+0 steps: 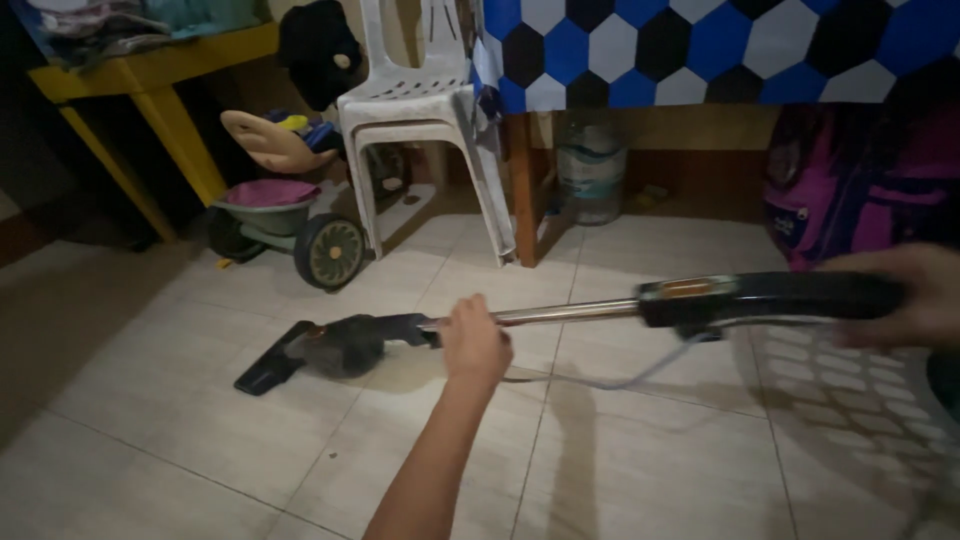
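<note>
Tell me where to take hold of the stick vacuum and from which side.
Judging by its shape, take the stick vacuum at two places: the thick black handle at the near end, where the right hand wraps it, and the bare metal tube, where the left hand closes from above. The tube lies almost level above the tiled floor, so coming from above looks easiest.

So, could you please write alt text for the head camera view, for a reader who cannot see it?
A person holds a stick vacuum cleaner level over a tiled floor, left hand gripping the metal tube, right hand on the black handle. Behind stand a white plastic chair, a child's tricycle and a water jug.
</note>
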